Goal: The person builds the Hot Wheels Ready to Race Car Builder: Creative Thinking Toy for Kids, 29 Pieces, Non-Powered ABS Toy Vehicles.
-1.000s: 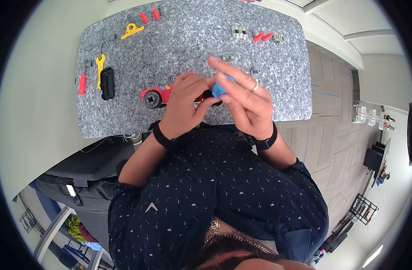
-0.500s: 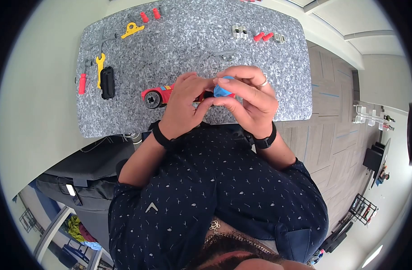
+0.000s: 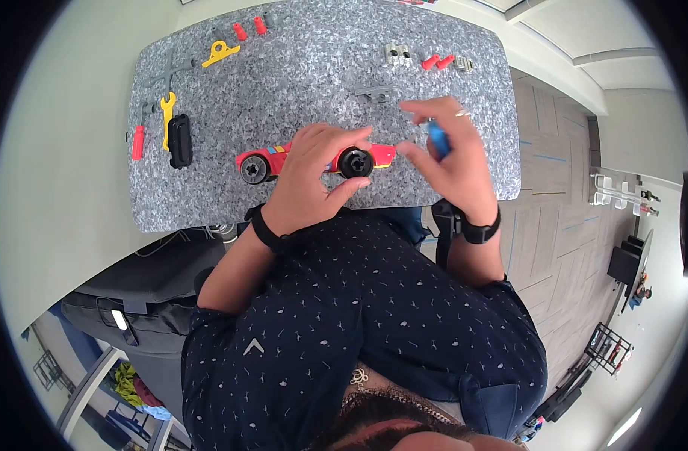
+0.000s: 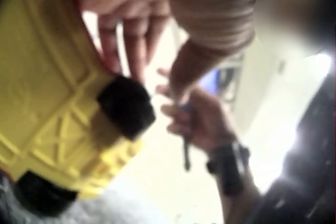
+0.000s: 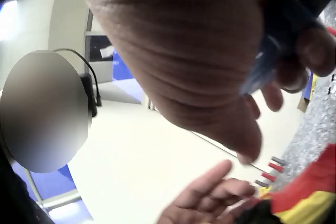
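A red toy car (image 3: 276, 159) lies on its side on the speckled table, wheel faces up. Across its middle is my left hand (image 3: 314, 169), holding it; index finger and thumb are spread either side of the black wheel (image 3: 355, 163). The left wrist view shows the car's yellow underside (image 4: 52, 77). To the right of the car, above the table, my right hand (image 3: 456, 161) holds a blue tool (image 3: 438, 140) in its curled fingers. In the right wrist view the blue tool (image 5: 262, 66) is partly hidden by the palm; its kind is unclear.
Along the table's left side lie a yellow wrench (image 3: 167, 120), a black tray-like part (image 3: 180, 141), a red screwdriver (image 3: 138, 141) and a grey cross-shaped wrench (image 3: 169, 74). Farther back are a yellow part (image 3: 220, 52) and red pegs (image 3: 260, 25). Ahead lies a grey part (image 3: 378, 93).
My right hand has moved right, away from the car, with the blue tool in it. The black wheel shows now, and my left thumb and index finger have spread around it.
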The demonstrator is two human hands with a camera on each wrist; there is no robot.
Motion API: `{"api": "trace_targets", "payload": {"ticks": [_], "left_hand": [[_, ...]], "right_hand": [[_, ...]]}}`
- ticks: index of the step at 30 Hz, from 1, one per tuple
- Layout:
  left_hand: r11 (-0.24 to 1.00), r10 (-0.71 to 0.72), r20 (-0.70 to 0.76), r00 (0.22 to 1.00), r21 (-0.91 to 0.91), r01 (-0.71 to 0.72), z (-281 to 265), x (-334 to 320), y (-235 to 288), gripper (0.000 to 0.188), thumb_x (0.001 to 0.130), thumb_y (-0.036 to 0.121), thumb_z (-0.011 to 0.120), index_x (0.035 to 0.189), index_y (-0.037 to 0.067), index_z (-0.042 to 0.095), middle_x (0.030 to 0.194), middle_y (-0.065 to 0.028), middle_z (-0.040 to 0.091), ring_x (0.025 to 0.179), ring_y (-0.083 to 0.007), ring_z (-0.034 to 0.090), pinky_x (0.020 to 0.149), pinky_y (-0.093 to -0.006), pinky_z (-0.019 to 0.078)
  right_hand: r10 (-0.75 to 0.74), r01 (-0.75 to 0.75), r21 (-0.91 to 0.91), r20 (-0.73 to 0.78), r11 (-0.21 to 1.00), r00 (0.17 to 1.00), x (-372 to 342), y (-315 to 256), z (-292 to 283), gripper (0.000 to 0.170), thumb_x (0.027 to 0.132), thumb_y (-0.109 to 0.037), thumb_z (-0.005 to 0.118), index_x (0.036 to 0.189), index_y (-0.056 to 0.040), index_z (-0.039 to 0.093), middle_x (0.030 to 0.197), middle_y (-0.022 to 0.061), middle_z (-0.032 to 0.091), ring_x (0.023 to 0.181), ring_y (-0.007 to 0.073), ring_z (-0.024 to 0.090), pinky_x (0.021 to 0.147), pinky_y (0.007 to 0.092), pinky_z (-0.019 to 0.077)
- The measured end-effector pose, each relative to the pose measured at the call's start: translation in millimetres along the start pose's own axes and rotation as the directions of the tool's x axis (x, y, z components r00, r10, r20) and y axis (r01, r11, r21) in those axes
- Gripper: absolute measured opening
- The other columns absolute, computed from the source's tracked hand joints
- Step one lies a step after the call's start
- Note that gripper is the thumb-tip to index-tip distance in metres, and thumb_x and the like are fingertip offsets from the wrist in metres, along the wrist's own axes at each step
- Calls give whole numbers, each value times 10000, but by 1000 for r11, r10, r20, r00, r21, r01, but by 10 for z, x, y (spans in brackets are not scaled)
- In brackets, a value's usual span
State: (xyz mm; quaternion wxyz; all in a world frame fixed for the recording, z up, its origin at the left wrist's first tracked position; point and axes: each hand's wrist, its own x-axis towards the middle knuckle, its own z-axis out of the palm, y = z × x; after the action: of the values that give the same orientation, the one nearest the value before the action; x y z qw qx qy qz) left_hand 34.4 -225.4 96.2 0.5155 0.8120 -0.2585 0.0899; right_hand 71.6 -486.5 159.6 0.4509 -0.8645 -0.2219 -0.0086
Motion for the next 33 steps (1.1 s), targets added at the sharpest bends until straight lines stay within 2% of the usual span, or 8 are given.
{"api": "trace_targets", "payload": {"ticks": [4,8,10,12,15,19,23,33], "left_hand": [[998,27,-1,1000,-57,-27,-40,11,-12,730,840,157,958,1506,79,669,1336,-72,796,1266,-320,694,1162,-483,492],[998,28,-75,997,-61,-33,-215,-50,79,690,844,148,961,1474,60,695,1366,-113,775,1287,-314,704,1097,-449,539],[986,33,-230,973,168,6,-436,-189,104,598,862,155,949,1410,41,738,1329,-127,774,1191,-274,732,1003,-400,563],[934,-173,-379,909,230,274,-714,-341,61,470,934,209,921,1343,42,761,1307,-121,752,999,-221,720,846,-344,583],[774,-532,-343,774,172,609,-1003,-622,-186,344,1047,236,833,1315,27,777,1190,-82,771,895,-129,677,715,-273,548],[506,-813,71,578,-406,761,-985,-855,-410,329,1144,232,713,1362,-5,782,1221,-69,807,930,-68,701,693,-232,538],[651,-654,30,756,-486,583,-819,-995,-521,380,1088,81,751,1455,-15,722,1545,-138,696,1223,-195,751,933,-293,643],[759,-534,32,845,-423,495,-563,-744,-640,658,931,-99,804,1550,46,635,1731,-138,495,1464,-276,640,1084,-396,663]], "right_hand": [[-51,56,-20,198,998,979,-111,390,235,484,837,-98,942,1291,-70,776,1249,175,754,1055,430,734,916,493,580],[38,-40,8,209,999,977,-170,456,373,440,840,-66,926,1255,-55,779,1165,165,788,1063,418,750,929,487,591],[23,-26,16,188,1000,982,-189,464,394,434,838,-50,921,1247,-51,779,1172,165,791,1067,414,755,930,480,596],[8,-13,33,163,999,987,-231,475,403,433,836,-33,914,1247,-48,779,1189,166,793,1076,411,758,932,475,600],[-13,4,60,144,998,989,-278,486,414,444,834,-9,901,1259,-45,779,1234,165,793,1103,410,761,947,469,606],[-14,3,71,159,997,987,-339,469,407,472,824,27,882,1279,-50,780,1324,162,779,1170,408,757,987,461,613],[6,-8,24,99,1000,995,-389,424,392,507,801,78,868,1278,-69,780,1467,167,719,1261,408,732,1018,454,616],[108,-102,-80,71,992,992,-464,629,460,500,811,63,894,1259,-103,747,1669,205,566,1382,450,658,1116,481,573]]}}
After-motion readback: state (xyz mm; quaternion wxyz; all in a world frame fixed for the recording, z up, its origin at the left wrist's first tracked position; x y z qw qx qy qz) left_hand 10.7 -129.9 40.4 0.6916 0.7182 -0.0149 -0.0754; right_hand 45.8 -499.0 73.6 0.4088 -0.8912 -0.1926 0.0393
